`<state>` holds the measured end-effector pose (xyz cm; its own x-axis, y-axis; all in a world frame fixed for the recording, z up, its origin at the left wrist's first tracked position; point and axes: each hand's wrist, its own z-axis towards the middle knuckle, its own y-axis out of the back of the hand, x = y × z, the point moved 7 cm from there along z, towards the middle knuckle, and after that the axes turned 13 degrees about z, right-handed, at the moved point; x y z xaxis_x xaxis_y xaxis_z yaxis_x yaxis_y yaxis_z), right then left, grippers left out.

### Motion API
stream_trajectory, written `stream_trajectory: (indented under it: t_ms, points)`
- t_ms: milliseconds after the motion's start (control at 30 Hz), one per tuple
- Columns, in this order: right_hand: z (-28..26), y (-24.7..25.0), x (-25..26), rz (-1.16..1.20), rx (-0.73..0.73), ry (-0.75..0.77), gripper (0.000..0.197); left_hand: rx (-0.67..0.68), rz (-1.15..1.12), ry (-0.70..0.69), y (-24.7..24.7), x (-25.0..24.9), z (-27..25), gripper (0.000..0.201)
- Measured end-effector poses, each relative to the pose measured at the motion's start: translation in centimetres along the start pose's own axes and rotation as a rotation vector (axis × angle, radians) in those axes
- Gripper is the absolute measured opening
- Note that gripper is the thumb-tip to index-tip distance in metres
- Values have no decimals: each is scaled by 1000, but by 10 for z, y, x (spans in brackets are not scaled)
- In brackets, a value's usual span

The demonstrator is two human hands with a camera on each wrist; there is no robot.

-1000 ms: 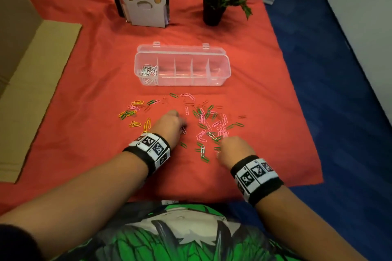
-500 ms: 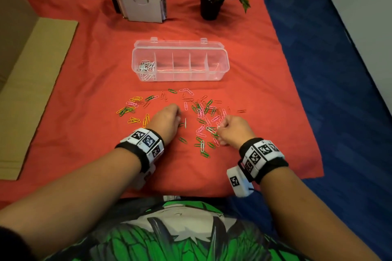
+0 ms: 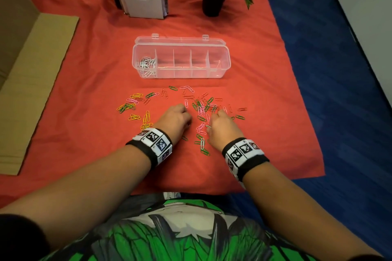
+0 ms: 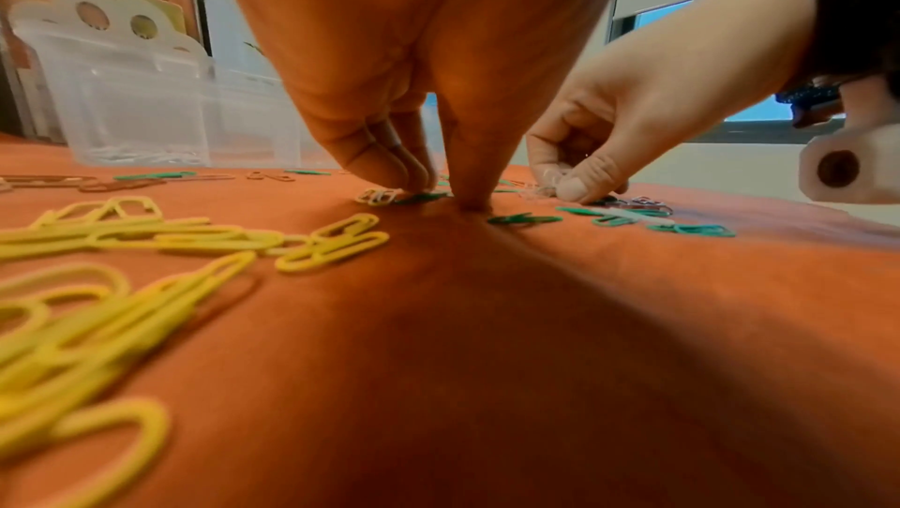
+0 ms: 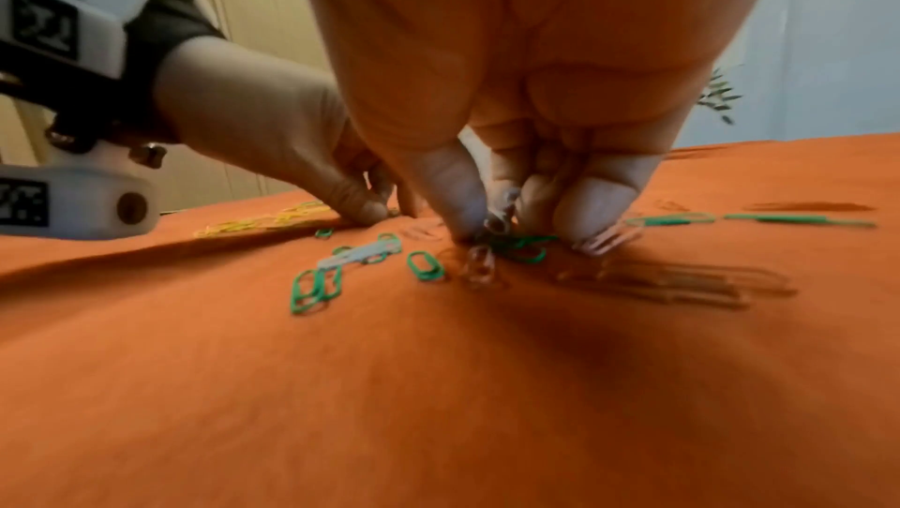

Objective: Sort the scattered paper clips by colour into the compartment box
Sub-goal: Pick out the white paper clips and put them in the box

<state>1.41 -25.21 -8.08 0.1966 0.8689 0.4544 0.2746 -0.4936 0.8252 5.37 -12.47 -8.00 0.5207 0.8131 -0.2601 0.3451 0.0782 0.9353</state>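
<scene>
Looking down from the head view, the left hand (image 3: pixel 175 119) and right hand (image 3: pixel 222 128) rest on the scattered paper clips (image 3: pixel 199 108) on the red table (image 3: pixel 84 91), near the compartment box (image 3: pixel 181 58), whose leftmost compartment holds white clips (image 3: pixel 147 63). From the left wrist, fingertips (image 4: pixel 414 179) and thumb touch the cloth, gripping nothing I can make out. From the right wrist, the right hand pinches a bunch of pale clips (image 5: pixel 501 214).

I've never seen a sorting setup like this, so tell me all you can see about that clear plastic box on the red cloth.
The compartment box is a long tray of clear plastic with rounded corners. Thin dividers split it into five compartments in a row. Its clear lid is open at the far edge, with two small clasps. It sits flat on the red cloth, beyond the scattered clips. Only the leftmost compartment holds white paper clips. No hand touches it.
</scene>
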Motion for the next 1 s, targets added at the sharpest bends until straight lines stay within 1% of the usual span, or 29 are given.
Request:
stream_trajectory:
  t_ms: [67,133,167,233,300,333,400,467,500,533,600,633,700,767,800,867,900,1000]
  points:
    - [3,1,2,40,5,1,22,29,52,5,3,0,1,9]
    - [7,8,-1,148,3,-39,17,58,63,13,4,-1,2,12]
    - [9,13,-4,216,-11,-56,13,62,39,21,5,-1,3,13]
    - [11,19,-14,393,-39,-115,1,33,-84,58,9,0,3,15]
    - [13,20,-24,596,-42,-166,18,35,-212,91,10,-1,0,22]
    - [13,18,-29,692,-36,-200,22,62,-261,101,7,-3,-1,26]
    - [12,18,-36,804,-27,-259,19,145,-325,92,-1,-12,-5,33]
    - [11,19,-40,881,-37,-298,17,211,-320,31,-9,-26,-7,42]
    - [10,19,-43,921,-45,-311,17,235,-303,3,-14,-32,-9,42]
    - [10,20,-46,959,-50,-322,17,241,-275,-28,-16,-39,-10,37]
    - [9,21,-48,1032,-53,-334,18,204,-184,-121,-17,-50,-14,26]
    - [10,22,-49,1062,-51,-336,20,176,-137,-165,-17,-54,-16,25]
    - [10,26,-50,1129,-46,-341,24,158,-77,-229,-19,-54,-17,20]
    - [11,28,-49,1216,-36,-359,26,144,-6,-274,-18,-54,-16,8]
    - [11,29,-48,1254,-25,-363,23,123,17,-288,-17,-53,-15,6]
    - [11,30,-45,1313,0,-369,19,108,12,-285,-16,-51,-13,20]
    - [12,30,-43,1328,12,-369,19,99,5,-269,-14,-49,-13,22]
    - [16,29,-38,1269,22,-344,21,83,-13,-255,-10,-46,-16,10]
